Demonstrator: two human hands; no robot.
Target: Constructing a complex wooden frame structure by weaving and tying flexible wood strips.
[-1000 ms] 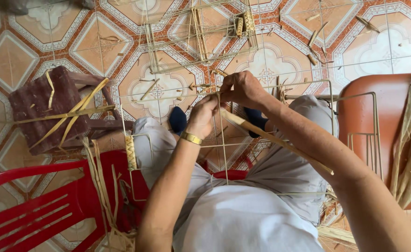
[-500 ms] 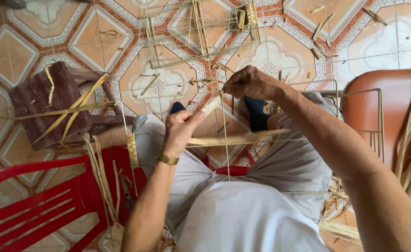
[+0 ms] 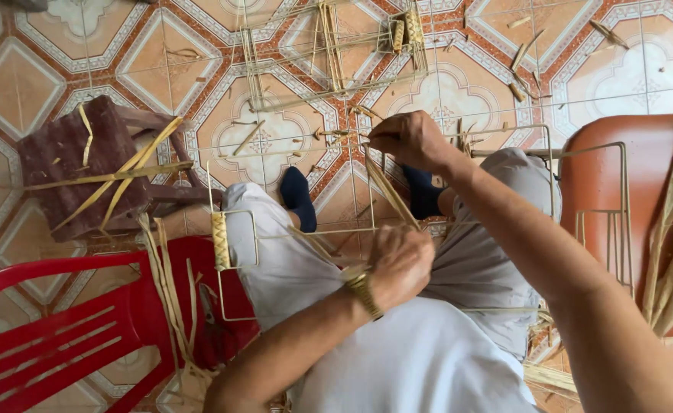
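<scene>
Patterned tile floor (image 3: 38, 84); red plastic chair (image 3: 53, 336) left, straw strips (image 3: 170, 283) draped.

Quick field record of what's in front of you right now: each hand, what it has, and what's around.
left hand: left hand gripping the lower end of a straw strip, gold wristwatch on the wrist
right hand: right hand pinching the strip's upper end at the wire frame
strip: taut, slanted between the hands
frame: on the lap, one bar wrapped in woven straw
left side: red plastic chair, loose straw
floor: patterned tiles, second wire frame
</scene>
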